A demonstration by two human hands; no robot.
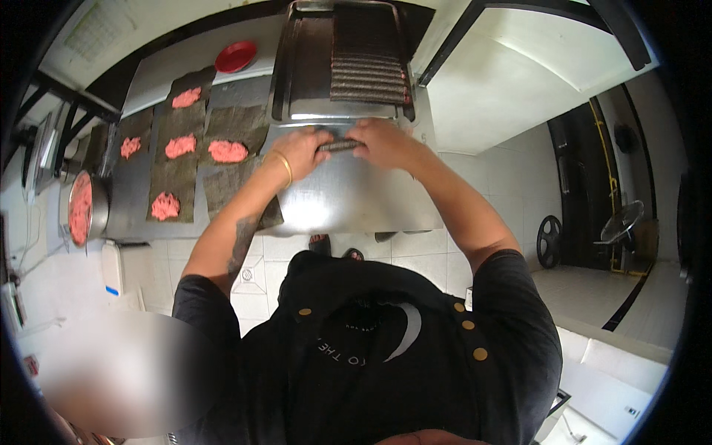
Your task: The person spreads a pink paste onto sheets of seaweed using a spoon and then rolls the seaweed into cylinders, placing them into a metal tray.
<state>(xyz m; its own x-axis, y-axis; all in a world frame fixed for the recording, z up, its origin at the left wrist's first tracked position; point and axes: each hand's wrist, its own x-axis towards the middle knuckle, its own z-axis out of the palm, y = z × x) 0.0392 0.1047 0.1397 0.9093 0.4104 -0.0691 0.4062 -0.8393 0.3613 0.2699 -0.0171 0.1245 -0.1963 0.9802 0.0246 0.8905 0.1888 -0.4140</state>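
Both hands grip a thin, dark seaweed roll [340, 146] just in front of the tray's near edge. My left hand [302, 152] holds its left end with fingers curled, and my right hand [380, 142] has its right end. Beyond them, a metal tray [308, 70] carries a stack of similar dark rolls [368, 78] lined up on its right side. To the left, sheets of seaweed [174, 174] lie flat on the steel table [348, 196]. Several bear a lump of pink minced filling [228, 151].
A metal bowl of pink filling [99, 208] stands at the table's left end. Behind the sheets sits a small red dish [236, 56]. A white upright panel [504, 81] rises right of the tray. On the floor at the lower left is a pale bin [137, 271].
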